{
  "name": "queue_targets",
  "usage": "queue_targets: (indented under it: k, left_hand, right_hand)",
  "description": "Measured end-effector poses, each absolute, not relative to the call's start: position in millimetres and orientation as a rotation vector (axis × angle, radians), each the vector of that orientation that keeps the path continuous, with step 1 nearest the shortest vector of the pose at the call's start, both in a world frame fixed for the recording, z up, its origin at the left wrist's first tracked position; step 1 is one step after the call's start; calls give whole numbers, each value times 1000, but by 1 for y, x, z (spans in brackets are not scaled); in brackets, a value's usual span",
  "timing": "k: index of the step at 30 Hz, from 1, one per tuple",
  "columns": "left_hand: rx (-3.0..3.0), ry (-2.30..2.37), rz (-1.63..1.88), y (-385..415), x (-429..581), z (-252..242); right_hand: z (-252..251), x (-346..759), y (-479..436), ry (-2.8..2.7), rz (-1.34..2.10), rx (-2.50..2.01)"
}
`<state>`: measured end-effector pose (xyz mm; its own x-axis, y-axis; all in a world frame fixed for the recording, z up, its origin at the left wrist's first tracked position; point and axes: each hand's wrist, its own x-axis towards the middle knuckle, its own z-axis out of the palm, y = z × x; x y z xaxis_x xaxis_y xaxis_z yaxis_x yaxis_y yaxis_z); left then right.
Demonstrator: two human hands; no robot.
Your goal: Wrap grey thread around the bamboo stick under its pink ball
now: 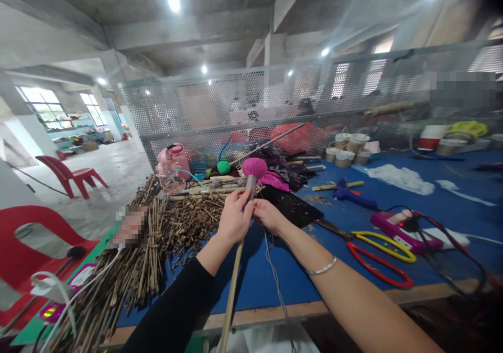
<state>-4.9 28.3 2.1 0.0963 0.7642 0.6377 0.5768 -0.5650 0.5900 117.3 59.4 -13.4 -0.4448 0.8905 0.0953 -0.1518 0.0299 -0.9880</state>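
Note:
Just above the table's middle, my left hand (234, 214) is closed around the upper part of a thin pale stick (232, 295). A magenta cloth-covered ball (253, 167) tops this stick, with a grey wrapped collar (250, 185) under it. My right hand (270, 218) is closed in a pinch against the collar's lower end. Grey string (277, 282) runs down from beneath its fingers, past the table's front edge. The stick slants toward me and leaves the view at the bottom. Fingers partly hide the lower collar.
Dried plant stalks (151, 258) cover the left side. Scissors (377, 248), a blue glue gun (349, 193) and a purple power strip (408, 232) lie right. A pink jug (175, 162) stands behind, before a perforated metal screen (204, 101). Red chairs (74, 175) stand left.

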Motion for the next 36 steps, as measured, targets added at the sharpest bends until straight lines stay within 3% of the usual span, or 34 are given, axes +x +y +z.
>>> queue_targets:
  k: [8, 14, 21, 28, 36]
  left_hand:
    - [1814, 1361, 1615, 23, -5, -9]
    - [1290, 1192, 1537, 40, -5, -1]
    - [1174, 1195, 1412, 47, -8, 10]
    - [1206, 1413, 1609, 59, -18, 10]
    - [1802, 1628, 1590, 58, 10, 41]
  right_hand:
    - [-9, 117, 54, -1498, 1547, -791]
    - [-12, 120, 57, -1537, 1577, -742]
    - [-10, 121, 56, -1576, 1582, -730]
    - [-8, 120, 53, -1586, 1592, -724]
    - [-8, 117, 51, -1574, 1589, -694]
